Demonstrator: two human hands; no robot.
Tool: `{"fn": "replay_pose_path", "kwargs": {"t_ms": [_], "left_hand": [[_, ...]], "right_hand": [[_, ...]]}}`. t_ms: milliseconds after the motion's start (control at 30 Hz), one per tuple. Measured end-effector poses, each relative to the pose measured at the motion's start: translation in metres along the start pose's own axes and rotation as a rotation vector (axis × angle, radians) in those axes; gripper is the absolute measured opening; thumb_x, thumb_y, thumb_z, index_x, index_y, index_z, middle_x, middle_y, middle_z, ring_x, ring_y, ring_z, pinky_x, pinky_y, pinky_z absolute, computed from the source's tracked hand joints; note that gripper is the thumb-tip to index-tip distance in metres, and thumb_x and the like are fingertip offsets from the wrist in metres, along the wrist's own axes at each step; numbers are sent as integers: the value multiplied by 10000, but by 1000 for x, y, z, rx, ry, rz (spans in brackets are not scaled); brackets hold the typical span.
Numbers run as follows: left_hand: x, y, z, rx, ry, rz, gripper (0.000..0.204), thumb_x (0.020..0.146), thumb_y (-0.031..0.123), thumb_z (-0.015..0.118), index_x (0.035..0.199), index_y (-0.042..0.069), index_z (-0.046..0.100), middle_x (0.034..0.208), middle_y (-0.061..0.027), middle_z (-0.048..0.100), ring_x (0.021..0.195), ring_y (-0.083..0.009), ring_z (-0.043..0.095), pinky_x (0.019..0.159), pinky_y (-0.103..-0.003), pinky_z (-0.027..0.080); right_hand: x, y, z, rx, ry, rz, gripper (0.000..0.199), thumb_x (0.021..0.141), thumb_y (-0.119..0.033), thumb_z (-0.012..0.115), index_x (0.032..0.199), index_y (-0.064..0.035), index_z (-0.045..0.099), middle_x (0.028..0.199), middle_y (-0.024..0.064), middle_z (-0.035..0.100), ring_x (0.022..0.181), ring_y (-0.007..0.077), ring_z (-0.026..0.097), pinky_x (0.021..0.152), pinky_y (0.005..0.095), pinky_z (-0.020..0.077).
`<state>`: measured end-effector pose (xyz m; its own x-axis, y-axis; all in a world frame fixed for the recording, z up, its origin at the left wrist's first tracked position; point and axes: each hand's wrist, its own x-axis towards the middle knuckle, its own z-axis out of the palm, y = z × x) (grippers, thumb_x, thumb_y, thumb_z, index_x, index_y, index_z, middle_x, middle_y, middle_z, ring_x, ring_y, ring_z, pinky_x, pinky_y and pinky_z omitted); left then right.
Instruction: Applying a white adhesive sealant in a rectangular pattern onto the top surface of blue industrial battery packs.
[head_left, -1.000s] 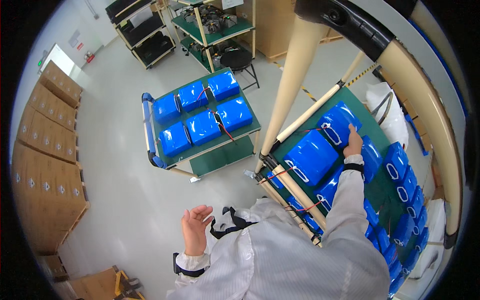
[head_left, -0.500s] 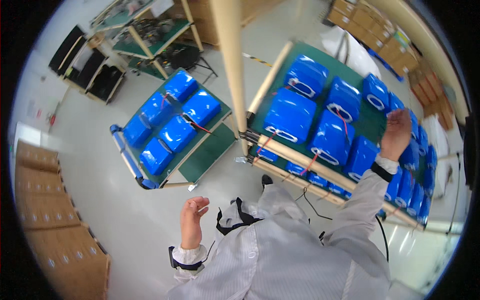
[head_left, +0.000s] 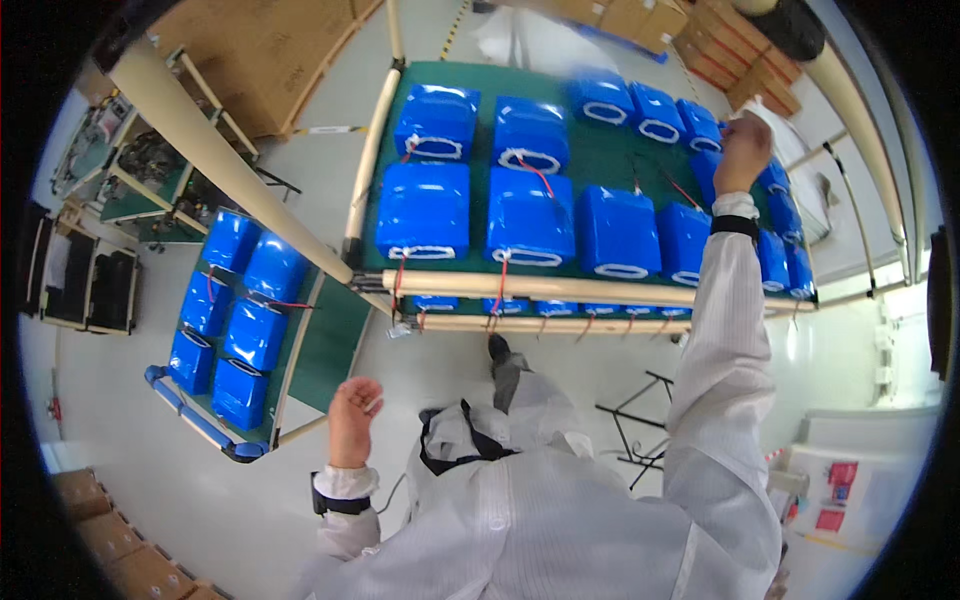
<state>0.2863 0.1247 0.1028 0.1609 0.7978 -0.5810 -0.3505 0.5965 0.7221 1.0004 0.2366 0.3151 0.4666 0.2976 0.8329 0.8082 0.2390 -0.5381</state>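
Observation:
My right hand (head_left: 742, 152) is stretched out over the right part of a green-topped rack (head_left: 480, 78), among blue film-wrapped packs that look like battery packs. Its fingers bend away and are blurred, so their grip is hidden; a blue pack (head_left: 703, 172) lies just beside it. Low on the left, my left hand (head_left: 353, 420) hangs in the air with loosely bent fingers apart and nothing in it. A large blue pack (head_left: 423, 205) and another blue pack (head_left: 530, 212) lie in the rack's near row, with white-edged ends and thin red wires.
On the left stands a smaller green cart (head_left: 330, 330) with several blue packs (head_left: 255, 335) and a blue padded handle (head_left: 190, 415). A beige post (head_left: 230, 180) slants between cart and rack. More packs show on a lower shelf. Cardboard boxes (head_left: 735, 55) stand at the back right.
My view has turned to the right, so the rack now lies more squarely ahead and the cart further left. My right arm is still outstretched over the packs; my left hand remains low.

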Motion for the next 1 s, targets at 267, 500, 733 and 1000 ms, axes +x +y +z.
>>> {"fn": "replay_pose_path", "kwargs": {"t_ms": [267, 500, 733, 1000], "left_hand": [[-48, -34, 30, -12, 276, 104, 325, 998, 374, 561, 1163, 104, 633, 1077, -55, 691, 1050, -200, 660, 899, -367, 496], [-78, -77, 91, -234, 581, 182, 276, 989, 348, 573, 1122, 116, 640, 1058, -54, 702, 1029, -204, 657, 920, -390, 494], [-106, -136, 153, -88, 837, 195, 320, 1001, 351, 612, 1086, 46, 661, 1003, -32, 687, 928, -118, 609, 803, -284, 481], [-109, -189, 161, -21, 1074, 223, 398, 1002, 402, 613, 1077, 13, 658, 860, -43, 635, 793, -145, 572, 723, -324, 492]], "right_hand": [[-16, 57, 145, -683, -711, -46, 560, 840, -385, 673, 1168, 65, 616, 1164, 292, 672, 1127, 448, 623, 1005, 474, 488], [3, 195, 257, -729, -1119, 134, 902, 855, -720, 598, 1450, -46, 525, 1503, 273, 479, 1426, 418, 428, 1204, 441, 284], [14, 225, 342, -765, -1479, -127, 848, 861, -750, 564, 1476, -172, 480, 1546, 190, 438, 1453, 404, 383, 1218, 477, 221], [-1, 215, 327, -933, -1464, -89, 797, 868, -784, 526, 1506, -315, 429, 1595, 95, 391, 1485, 387, 331, 1234, 519, 148]]}}
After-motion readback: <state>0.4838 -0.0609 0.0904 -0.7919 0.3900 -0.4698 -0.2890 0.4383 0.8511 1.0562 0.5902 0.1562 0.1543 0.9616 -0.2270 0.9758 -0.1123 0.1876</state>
